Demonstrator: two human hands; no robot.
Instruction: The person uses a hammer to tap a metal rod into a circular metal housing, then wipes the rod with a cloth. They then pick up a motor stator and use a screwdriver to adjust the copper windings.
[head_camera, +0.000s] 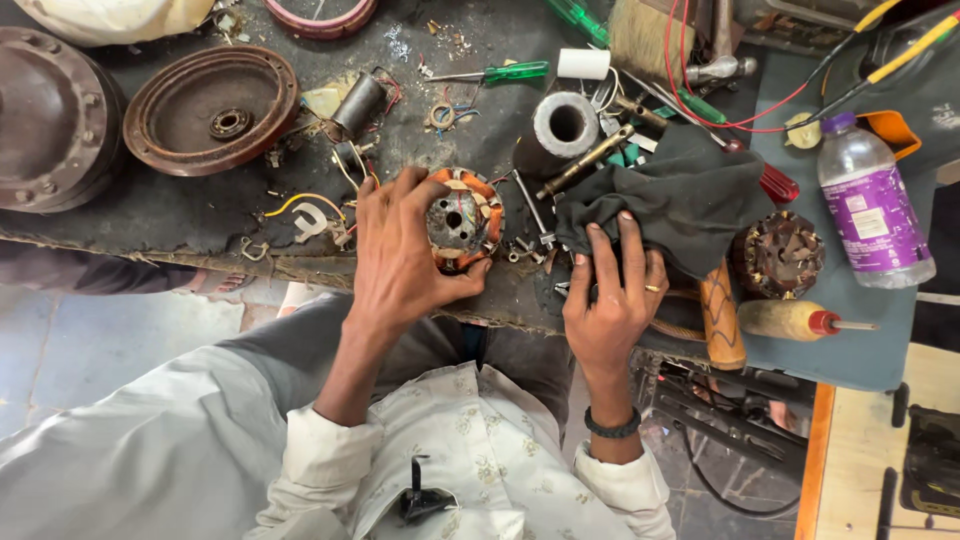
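L hand round motor stator, R hand on black cloth

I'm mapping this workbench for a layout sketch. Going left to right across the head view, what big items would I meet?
Rusty round cover → left hand gripping the copper-wound stator → right hand on the black cloth → brown wound rotor → plastic bottle.
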